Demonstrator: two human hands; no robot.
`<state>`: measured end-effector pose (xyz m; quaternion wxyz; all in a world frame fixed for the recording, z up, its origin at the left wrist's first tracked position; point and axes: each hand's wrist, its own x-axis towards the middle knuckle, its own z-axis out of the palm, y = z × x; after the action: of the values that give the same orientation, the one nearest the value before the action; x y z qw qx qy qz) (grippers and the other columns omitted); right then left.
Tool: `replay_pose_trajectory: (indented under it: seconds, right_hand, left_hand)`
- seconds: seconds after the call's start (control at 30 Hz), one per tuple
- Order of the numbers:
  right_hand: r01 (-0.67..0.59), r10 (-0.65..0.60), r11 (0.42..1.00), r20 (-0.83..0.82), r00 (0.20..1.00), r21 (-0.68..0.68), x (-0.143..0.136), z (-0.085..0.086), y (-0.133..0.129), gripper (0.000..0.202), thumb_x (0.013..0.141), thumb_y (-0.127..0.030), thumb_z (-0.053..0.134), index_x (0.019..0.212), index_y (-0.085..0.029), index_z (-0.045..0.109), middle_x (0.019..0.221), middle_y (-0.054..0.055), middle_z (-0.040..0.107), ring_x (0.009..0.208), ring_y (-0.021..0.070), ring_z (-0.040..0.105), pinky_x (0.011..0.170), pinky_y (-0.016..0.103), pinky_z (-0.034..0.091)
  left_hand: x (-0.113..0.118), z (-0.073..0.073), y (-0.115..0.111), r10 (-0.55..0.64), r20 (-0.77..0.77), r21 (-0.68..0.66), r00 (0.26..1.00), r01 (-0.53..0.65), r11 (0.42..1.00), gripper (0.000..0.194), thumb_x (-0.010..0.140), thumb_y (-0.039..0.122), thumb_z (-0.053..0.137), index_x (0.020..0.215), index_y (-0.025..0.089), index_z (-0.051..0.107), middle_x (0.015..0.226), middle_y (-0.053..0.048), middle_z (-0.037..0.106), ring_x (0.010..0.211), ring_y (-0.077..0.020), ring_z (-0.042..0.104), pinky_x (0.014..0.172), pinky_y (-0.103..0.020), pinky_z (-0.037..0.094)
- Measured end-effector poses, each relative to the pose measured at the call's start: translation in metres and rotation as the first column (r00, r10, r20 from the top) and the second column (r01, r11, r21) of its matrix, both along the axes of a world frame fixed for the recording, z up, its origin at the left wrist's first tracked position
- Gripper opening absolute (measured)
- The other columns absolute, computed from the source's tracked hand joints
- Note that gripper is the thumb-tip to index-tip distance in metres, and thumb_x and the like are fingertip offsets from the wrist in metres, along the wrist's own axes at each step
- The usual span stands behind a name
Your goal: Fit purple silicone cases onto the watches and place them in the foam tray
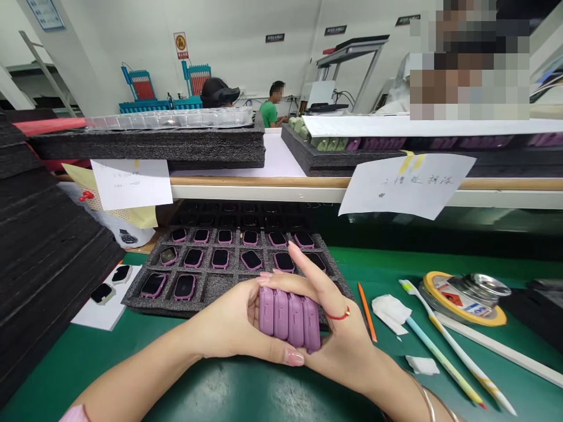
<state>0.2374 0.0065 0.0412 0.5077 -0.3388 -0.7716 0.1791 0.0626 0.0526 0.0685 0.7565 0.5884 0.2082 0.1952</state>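
Observation:
Between both hands is a row of several purple watch cases (289,319), stood on edge side by side. My left hand (240,319) wraps round their left end, its thumb along the near side. On the right, my right hand (336,316) closes round the other end, with its index finger raised and a red string ring on it. Just beyond the hands lies a dark foam tray (204,293) with purple-framed watches in its compartments; some front compartments show no watch, and the hands cover part of the tray.
An orange stick (367,312), crumpled white tissue (391,312), two brushes and a tape roll (466,298) lie on the right. Black foam sheets (48,264) are stacked left, near two watches on white card (103,305). A shelf (255,190) crosses behind; people sit beyond.

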Motion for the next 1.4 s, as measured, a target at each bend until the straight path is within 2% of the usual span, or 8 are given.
replay_pose_trajectory:
  seconds: [0.4, 0.63, 0.77, 0.9, 1.03, 1.17, 1.3, 1.4]
  right_hand:
    - [-0.008, -0.015, 0.994, 0.196, 0.981, 0.113, 0.002, 0.002, -0.004, 0.098, 0.088, -0.034, 0.075, 0.162, -0.025, 0.011, 0.146, 0.012, 0.058, 0.141, 0.0299, 0.049, 0.121, 0.054, 0.036]
    - [-0.011, -0.056, 0.979, -0.319, 0.946, -0.206, 0.018, 0.011, -0.005, 0.061, 0.098, -0.057, 0.052, 0.152, -0.033, 0.038, 0.144, 0.008, 0.057, 0.136, 0.0271, 0.053, 0.117, 0.047, 0.042]
    - [-0.276, 0.012, 0.727, -0.391, 0.920, -0.628, 0.019, 0.005, 0.007, 0.077, 0.093, -0.076, 0.036, 0.155, -0.030, 0.031, 0.136, 0.012, 0.064, 0.110, 0.0274, 0.071, 0.099, 0.048, 0.055]
    - [-0.420, 0.072, 0.561, -0.463, 0.883, -0.713, 0.011, 0.006, 0.006, 0.091, 0.083, -0.076, 0.058, 0.154, -0.025, 0.032, 0.130, 0.012, 0.068, 0.115, 0.0282, 0.068, 0.101, 0.046, 0.054]
    - [-0.341, -0.006, 0.614, -0.436, 0.900, -0.712, -0.001, 0.006, 0.004, 0.111, 0.062, -0.053, 0.090, 0.153, -0.021, 0.033, 0.132, 0.013, 0.065, 0.120, 0.0292, 0.065, 0.103, 0.042, 0.054]
    - [-0.187, -0.047, 0.794, -0.364, 0.930, -0.579, -0.007, 0.004, 0.002, 0.112, 0.061, -0.032, 0.093, 0.155, -0.027, 0.032, 0.133, 0.011, 0.066, 0.111, 0.0268, 0.071, 0.090, 0.038, 0.061]
    - [-0.039, -0.043, 0.951, -0.259, 0.965, -0.305, -0.003, 0.004, -0.001, 0.117, 0.067, -0.020, 0.090, 0.160, -0.031, 0.019, 0.104, 0.003, 0.078, 0.097, 0.0239, 0.075, 0.096, 0.041, 0.060]
    - [0.007, -0.038, 0.987, -0.186, 0.982, -0.162, 0.001, 0.003, -0.001, 0.112, 0.071, -0.024, 0.089, 0.159, -0.033, 0.020, 0.123, 0.007, 0.073, 0.108, 0.0258, 0.073, 0.106, 0.045, 0.054]
  left_hand:
    - [0.009, -0.010, -0.007, 0.237, 0.032, 0.176, 0.971, -0.239, 0.955, 0.040, 0.067, 0.021, 0.088, 0.103, 0.018, 0.072, 0.102, -0.004, 0.074, 0.100, -0.0229, 0.068, 0.093, -0.034, 0.052]
    - [0.003, -0.006, -0.016, 0.370, -0.005, 0.483, 0.929, -0.322, 0.814, 0.045, 0.065, 0.024, 0.091, 0.107, 0.025, 0.073, 0.108, -0.003, 0.077, 0.102, -0.0231, 0.071, 0.090, -0.032, 0.056]
    - [0.003, -0.009, -0.017, 0.348, 0.067, 0.557, 0.935, -0.324, 0.764, 0.044, 0.068, 0.020, 0.088, 0.109, 0.025, 0.072, 0.110, -0.001, 0.078, 0.101, -0.0201, 0.072, 0.093, -0.032, 0.056]
    - [0.006, -0.011, -0.014, 0.333, 0.119, 0.630, 0.935, -0.330, 0.703, 0.041, 0.070, 0.015, 0.086, 0.108, 0.024, 0.072, 0.114, -0.002, 0.077, 0.107, -0.0209, 0.071, 0.099, -0.034, 0.054]
    - [0.010, -0.020, -0.012, 0.288, 0.224, 0.687, 0.931, -0.361, 0.631, 0.028, 0.077, 0.014, 0.079, 0.102, 0.023, 0.073, 0.106, -0.004, 0.076, 0.106, -0.0217, 0.070, 0.101, -0.036, 0.053]
    - [0.006, -0.025, -0.016, 0.333, 0.170, 0.735, 0.927, -0.345, 0.584, 0.054, 0.081, 0.018, 0.075, 0.131, 0.027, 0.059, 0.140, -0.011, 0.055, 0.138, -0.0297, 0.047, 0.115, -0.046, 0.041]
    - [-0.001, -0.017, -0.021, 0.309, -0.003, 0.479, 0.951, -0.269, 0.835, 0.124, 0.065, 0.025, 0.091, 0.159, 0.038, 0.011, 0.168, -0.013, 0.011, 0.152, -0.0371, 0.023, 0.121, -0.058, 0.027]
    - [0.000, -0.008, -0.018, 0.173, 0.012, 0.081, 0.985, -0.173, 0.982, 0.116, 0.066, 0.031, 0.092, 0.158, 0.034, 0.020, 0.157, -0.016, 0.040, 0.139, -0.0347, 0.047, 0.113, -0.055, 0.039]
